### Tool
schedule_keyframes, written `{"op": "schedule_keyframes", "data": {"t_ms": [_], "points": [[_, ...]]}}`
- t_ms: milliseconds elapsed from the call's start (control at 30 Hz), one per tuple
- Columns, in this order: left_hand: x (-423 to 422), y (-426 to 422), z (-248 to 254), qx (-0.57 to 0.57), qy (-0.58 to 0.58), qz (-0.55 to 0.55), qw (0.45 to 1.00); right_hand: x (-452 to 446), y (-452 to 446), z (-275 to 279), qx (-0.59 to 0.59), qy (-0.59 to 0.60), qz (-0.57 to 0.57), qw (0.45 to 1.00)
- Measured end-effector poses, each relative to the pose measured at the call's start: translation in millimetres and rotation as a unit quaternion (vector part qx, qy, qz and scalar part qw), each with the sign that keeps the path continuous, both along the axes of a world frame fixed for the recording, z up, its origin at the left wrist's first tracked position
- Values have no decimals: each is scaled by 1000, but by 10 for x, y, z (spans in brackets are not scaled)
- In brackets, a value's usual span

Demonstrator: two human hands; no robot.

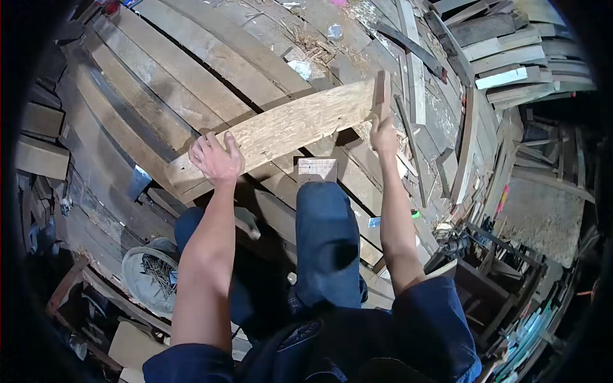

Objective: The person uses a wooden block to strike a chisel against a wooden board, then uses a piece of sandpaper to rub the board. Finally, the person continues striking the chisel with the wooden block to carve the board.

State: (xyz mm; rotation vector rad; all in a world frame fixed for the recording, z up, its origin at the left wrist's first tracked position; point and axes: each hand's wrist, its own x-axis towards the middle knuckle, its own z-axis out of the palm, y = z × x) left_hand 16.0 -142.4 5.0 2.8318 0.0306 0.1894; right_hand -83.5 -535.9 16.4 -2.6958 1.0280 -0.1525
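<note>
A long, pale, rough-faced wooden board (pixel 300 124) slants across in front of my knees, its right end farther away. Near its left end, my left hand (pixel 217 159) lies over the board with the fingers curled on it. A narrower, darker wood strip (pixel 382 92) stands across the board's right end. My right hand (pixel 384 136) is closed around the lower part of this strip, where it meets the board. Whether strip and board are fastened together, I cannot tell. A short wooden block (pixel 317 169) sits just beyond my knee, below the board.
Wide planks (pixel 185 51) make up the surface ahead. A round tub with many nails (pixel 156 271) stands at lower left. Stacked timber (pixel 511 57) fills the upper right. Loose battens (pixel 415 76) and wood shavings (pixel 313 48) lie about. A green-tipped tool (pixel 415 214) is beside my right forearm.
</note>
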Motion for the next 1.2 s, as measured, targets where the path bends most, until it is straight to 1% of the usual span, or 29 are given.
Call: {"op": "schedule_keyframes", "data": {"t_ms": [33, 67, 100, 167, 233, 300, 333, 367, 433, 467, 567, 600, 633, 700, 767, 833, 900, 933, 967, 1033, 1067, 1100, 1167, 1200], "points": [[19, 2, -12, 0, -5, -1, 1000, 76, 161, -62, 20, -44, -17, 999], [26, 6, -18, 9, 4, -1, 1000, 10, 313, -60, 30, 29, 17, 999], [40, 11, -10, 8, 3, -1, 1000, 2, 574, 217, 53, 72, 66, 994], [24, 16, -7, 5, 7, -5, 1000, -150, 572, 308, -35, 120, 195, 973], [5, 12, -11, -6, 0, -7, 1000, -16, 184, 329, -60, 143, 117, 981], [23, 23, -24, -3, -2, -9, 1000, 178, 9, 347, -50, 104, 23, 993], [27, 10, -37, -6, -22, -6, 1000, 244, 127, 282, -34, 45, 19, 998], [42, 5, -33, -4, -20, -6, 1000, 225, 237, 267, 95, 68, -6, 993], [26, 10, 9, 1, -11, -4, 1000, 28, 568, 291, -22, 135, 152, 979], [31, 14, -10, 7, -8, -5, 1000, 9, 692, 522, -24, 168, 215, 962], [30, 25, -19, 4, 10, -4, 1000, 39, 92, 320, -44, 146, 113, 982], [31, 27, -36, 1, 19, -2, 1000, 120, 2, 374, -32, 91, 15, 995], [17, 29, -47, 0, 20, -2, 1000, 174, -82, 269, -5, 92, -39, 995], [26, 25, -39, -2, 18, -2, 1000, 84, 225, 82, 78, -4, -1, 997], [42, 40, -11, 11, 21, -1, 1000, -204, 516, 51, 22, 67, 145, 987], [36, 18, -24, 12, 13, -2, 1000, -266, 601, 457, 26, 181, 174, 968], [22, 17, -31, 8, 4, -4, 1000, -291, 153, 260, -5, 123, 78, 989], [20, 15, -37, 8, 1, -5, 1000, -237, 13, 226, 50, 97, -25, 994], [17, 18, -38, 9, -3, -7, 1000, -237, 7, 121, 24, 43, -26, 998], [26, 19, -95, 4, -18, -7, 1000, -301, 255, -48, 97, 26, 5, 995], [23, 24, -100, 4, -14, -7, 1000, -441, 390, -40, 74, 90, 80, 990], [26, 31, -94, 5, -10, -6, 1000, -506, 593, 225, 71, 96, 173, 978], [11, 26, -70, 8, -15, -8, 1000, -634, 446, 283, 45, 157, 209, 964], [-2, 21, -54, 2, -15, -8, 1000, -628, 315, 257, 38, 162, 133, 977]]}}
